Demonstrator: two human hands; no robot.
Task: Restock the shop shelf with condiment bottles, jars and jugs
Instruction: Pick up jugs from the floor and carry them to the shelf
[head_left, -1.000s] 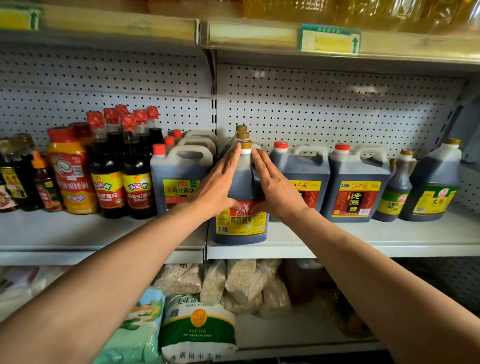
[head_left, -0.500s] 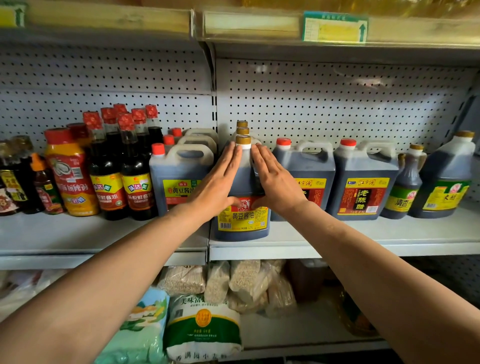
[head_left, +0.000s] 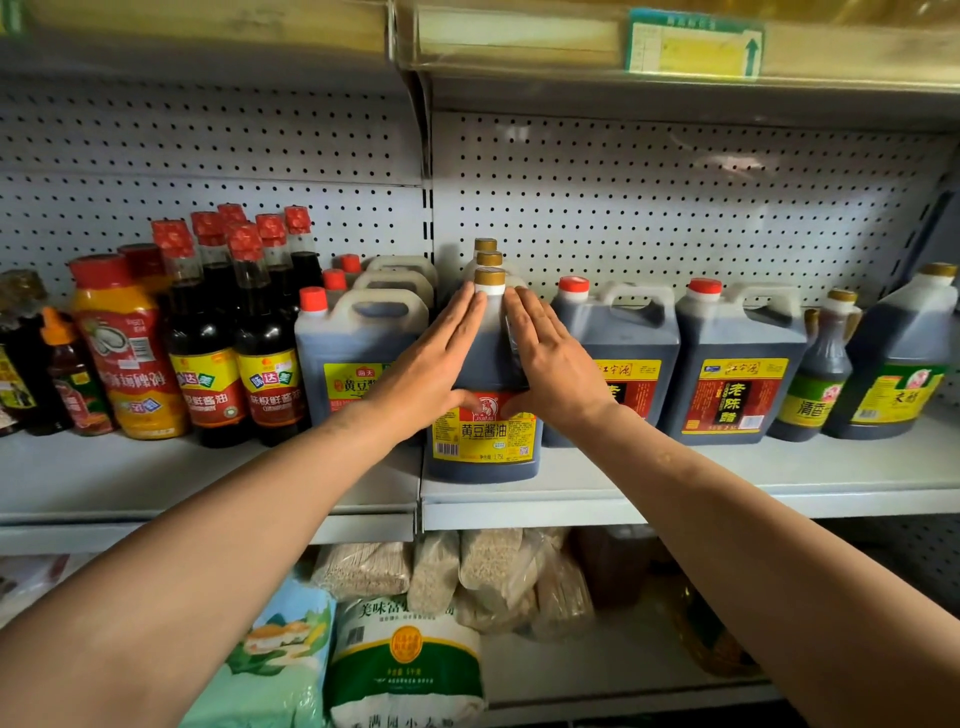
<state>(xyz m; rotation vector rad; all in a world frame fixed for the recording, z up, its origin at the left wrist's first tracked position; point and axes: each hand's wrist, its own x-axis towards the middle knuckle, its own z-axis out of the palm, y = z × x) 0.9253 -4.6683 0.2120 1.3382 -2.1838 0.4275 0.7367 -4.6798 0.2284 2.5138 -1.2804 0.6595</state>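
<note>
A dark soy sauce jug (head_left: 485, 441) with a gold cap and a yellow-and-red label stands at the front of the middle shelf (head_left: 675, 483). Two more gold caps show in a row behind it. My left hand (head_left: 431, 364) lies flat against the jug's left shoulder, fingers straight and pointing up toward the cap. My right hand (head_left: 553, 364) presses the right shoulder the same way. Both thumbs touch the top of the label.
Red-capped jugs (head_left: 358, 353) and tall red-capped bottles (head_left: 254, 338) stand to the left. Two red-capped vinegar jugs (head_left: 737, 364) and gold-capped bottles (head_left: 893, 353) stand to the right. Bagged goods (head_left: 405, 670) fill the shelf below. An upper shelf edge (head_left: 675, 47) hangs overhead.
The jug has slid a little deeper onto the shelf under both flat hands. The hands keep the same pose on its shoulders.
</note>
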